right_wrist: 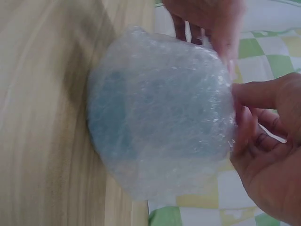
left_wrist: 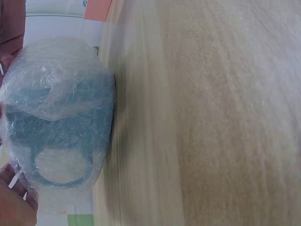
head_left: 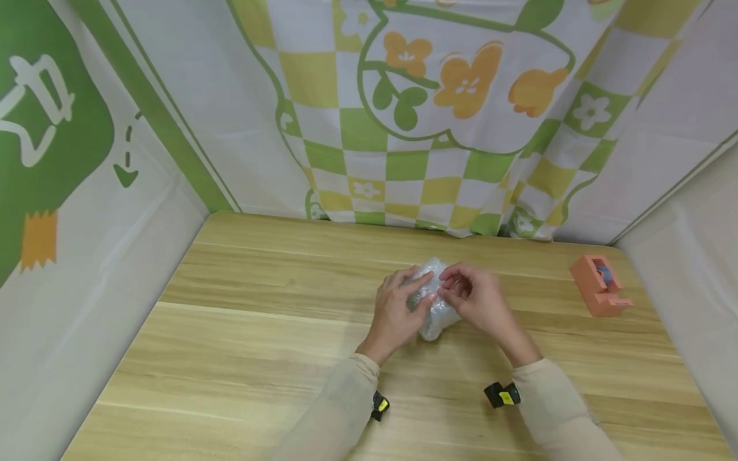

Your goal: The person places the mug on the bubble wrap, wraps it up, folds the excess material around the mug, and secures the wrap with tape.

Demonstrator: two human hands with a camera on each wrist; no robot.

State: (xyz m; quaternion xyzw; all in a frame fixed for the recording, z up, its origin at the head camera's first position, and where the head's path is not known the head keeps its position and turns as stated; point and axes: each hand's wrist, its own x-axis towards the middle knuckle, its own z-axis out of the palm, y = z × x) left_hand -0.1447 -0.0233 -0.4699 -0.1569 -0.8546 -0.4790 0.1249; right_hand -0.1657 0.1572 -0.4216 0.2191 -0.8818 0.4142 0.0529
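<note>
A bubble-wrapped bundle (head_left: 431,314) sits on the table in the head view. Through the clear bubble wrap (left_wrist: 61,61), the left wrist view shows a blue mug (left_wrist: 61,132) with a looped handle. My left hand (head_left: 398,314) holds the bundle from its left, thumb and fingers spread over the top. From the right, my right hand (head_left: 475,298) pinches the wrap at the upper side of the bundle, thumb against fingertips. In the right wrist view, the right thumb (right_wrist: 258,94) meets the wrap's edge while the left fingers lie at the far side.
A coral tape dispenser (head_left: 596,288) with a blue roll stands at the table's right side. White fabric walls and a checked, flowered cloth (head_left: 403,166) border the wooden table (head_left: 259,358) at the back and sides.
</note>
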